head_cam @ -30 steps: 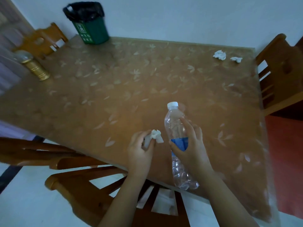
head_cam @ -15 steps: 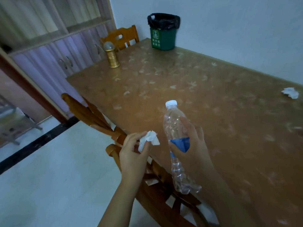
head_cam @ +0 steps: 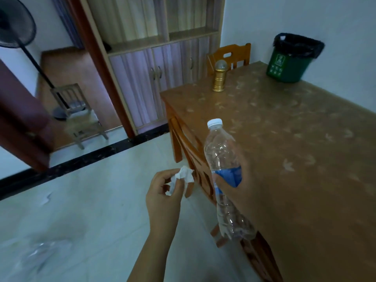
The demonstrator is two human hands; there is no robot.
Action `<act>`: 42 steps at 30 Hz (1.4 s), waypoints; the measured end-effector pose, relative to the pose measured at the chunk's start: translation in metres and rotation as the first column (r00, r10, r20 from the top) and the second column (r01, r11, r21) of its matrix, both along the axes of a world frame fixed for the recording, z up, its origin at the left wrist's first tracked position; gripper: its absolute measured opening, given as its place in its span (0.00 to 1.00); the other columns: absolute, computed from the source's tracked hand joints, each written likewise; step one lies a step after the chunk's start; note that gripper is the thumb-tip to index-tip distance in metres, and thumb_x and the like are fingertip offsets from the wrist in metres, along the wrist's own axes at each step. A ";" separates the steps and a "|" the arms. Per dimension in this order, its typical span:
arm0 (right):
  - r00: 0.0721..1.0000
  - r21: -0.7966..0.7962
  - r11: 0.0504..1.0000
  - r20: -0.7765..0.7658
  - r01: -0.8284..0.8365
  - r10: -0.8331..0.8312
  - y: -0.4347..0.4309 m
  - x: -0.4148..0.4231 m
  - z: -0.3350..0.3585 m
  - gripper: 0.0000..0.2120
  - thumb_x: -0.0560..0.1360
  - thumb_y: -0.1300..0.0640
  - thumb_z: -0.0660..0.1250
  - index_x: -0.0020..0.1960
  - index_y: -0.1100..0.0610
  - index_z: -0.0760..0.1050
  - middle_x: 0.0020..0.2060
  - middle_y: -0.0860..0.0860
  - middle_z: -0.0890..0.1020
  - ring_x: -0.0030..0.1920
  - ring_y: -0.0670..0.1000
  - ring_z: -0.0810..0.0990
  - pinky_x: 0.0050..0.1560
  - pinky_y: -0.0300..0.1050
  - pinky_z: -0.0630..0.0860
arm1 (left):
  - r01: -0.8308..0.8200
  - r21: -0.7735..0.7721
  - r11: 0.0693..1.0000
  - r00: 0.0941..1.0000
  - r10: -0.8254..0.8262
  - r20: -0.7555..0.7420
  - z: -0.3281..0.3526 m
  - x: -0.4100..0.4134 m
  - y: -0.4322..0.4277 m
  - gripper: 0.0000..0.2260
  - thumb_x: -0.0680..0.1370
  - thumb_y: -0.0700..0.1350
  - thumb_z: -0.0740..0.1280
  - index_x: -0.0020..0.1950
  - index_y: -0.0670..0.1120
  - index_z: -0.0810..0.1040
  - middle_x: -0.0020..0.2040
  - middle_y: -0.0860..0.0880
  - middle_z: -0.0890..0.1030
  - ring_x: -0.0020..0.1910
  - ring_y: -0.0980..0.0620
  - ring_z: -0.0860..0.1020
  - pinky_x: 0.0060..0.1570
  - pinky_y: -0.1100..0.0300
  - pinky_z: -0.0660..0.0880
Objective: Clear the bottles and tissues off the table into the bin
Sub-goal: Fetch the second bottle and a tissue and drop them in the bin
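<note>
My right hand (head_cam: 242,190) grips a clear empty plastic bottle (head_cam: 220,153) with a white cap and blue label, held upright over the table's near-left edge. My left hand (head_cam: 162,196) pinches a crumpled white tissue (head_cam: 182,177) above the floor, just left of the bottle. The green bin (head_cam: 289,66) with a black liner stands on the far corner of the brown table (head_cam: 295,139), well beyond both hands.
A gold ornament with a glass ball top (head_cam: 219,79) stands on the table's far-left corner. Wooden chairs (head_cam: 195,151) are tucked along the left side and another (head_cam: 230,55) at the far end. A cabinet (head_cam: 154,78), a fan stand and a small stool (head_cam: 79,110) lie left.
The view has swung left, so the bin now sits at upper right and the far tissues are out of sight. Both hands keep their hold, now over the table edge and floor.
</note>
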State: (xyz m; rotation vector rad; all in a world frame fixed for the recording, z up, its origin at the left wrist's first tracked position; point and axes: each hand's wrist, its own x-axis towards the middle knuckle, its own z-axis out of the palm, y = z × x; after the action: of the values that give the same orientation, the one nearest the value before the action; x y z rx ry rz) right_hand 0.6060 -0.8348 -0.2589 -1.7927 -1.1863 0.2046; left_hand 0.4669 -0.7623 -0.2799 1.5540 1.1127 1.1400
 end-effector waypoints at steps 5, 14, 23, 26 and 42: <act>0.993 0.035 0.994 0.058 -0.102 0.100 0.079 -0.041 0.009 0.34 0.67 0.47 0.70 0.68 0.38 0.58 0.66 0.51 0.69 0.65 0.50 0.68 0.64 0.51 0.66 | -0.040 0.032 0.999 0.998 0.042 -0.055 0.003 -0.048 0.066 0.13 0.73 0.37 0.68 0.41 0.56 0.76 0.42 0.52 0.80 0.40 0.51 0.78 0.39 0.62 0.75; 0.969 -0.036 0.982 0.163 -0.184 0.187 0.207 -0.088 -0.001 0.35 0.71 0.29 0.50 0.66 0.53 0.62 0.56 0.63 0.78 0.53 0.60 0.77 0.56 0.62 0.69 | -0.162 0.031 0.986 0.985 0.163 -0.053 -0.006 -0.106 0.171 0.12 0.73 0.37 0.68 0.41 0.56 0.77 0.41 0.55 0.81 0.37 0.55 0.77 0.35 0.70 0.71; 0.962 -0.007 0.965 0.072 -0.263 0.263 0.378 -0.075 -0.004 0.32 0.66 0.48 0.68 0.67 0.60 0.65 0.60 0.60 0.74 0.57 0.52 0.72 0.56 0.21 0.57 | -0.239 0.024 0.971 0.970 0.240 -0.045 -0.007 -0.090 0.333 0.12 0.74 0.38 0.68 0.40 0.56 0.77 0.37 0.60 0.79 0.35 0.57 0.76 0.35 0.70 0.71; 0.961 0.006 0.962 0.047 -0.274 0.274 0.443 -0.055 0.001 0.35 0.67 0.42 0.67 0.68 0.57 0.63 0.60 0.61 0.74 0.58 0.56 0.74 0.55 0.19 0.56 | -0.216 0.010 0.976 0.975 0.216 -0.044 0.005 -0.069 0.399 0.12 0.73 0.37 0.68 0.40 0.55 0.78 0.35 0.61 0.79 0.34 0.59 0.74 0.35 0.71 0.70; 0.978 0.023 0.978 -0.020 -0.207 0.207 0.720 0.001 -0.013 0.33 0.66 0.56 0.73 0.67 0.60 0.64 0.59 0.61 0.71 0.55 0.47 0.70 0.57 0.26 0.61 | -0.129 -0.031 0.991 0.992 0.129 -0.003 -0.005 -0.012 0.692 0.12 0.73 0.36 0.68 0.41 0.54 0.77 0.31 0.61 0.77 0.29 0.61 0.73 0.29 0.73 0.69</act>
State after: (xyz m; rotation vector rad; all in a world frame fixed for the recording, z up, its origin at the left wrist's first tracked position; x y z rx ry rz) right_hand 0.6073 -0.1144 -0.2721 -1.6440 -1.3549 0.3310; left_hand 0.4551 -0.0705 -0.2850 1.4767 1.2408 1.2020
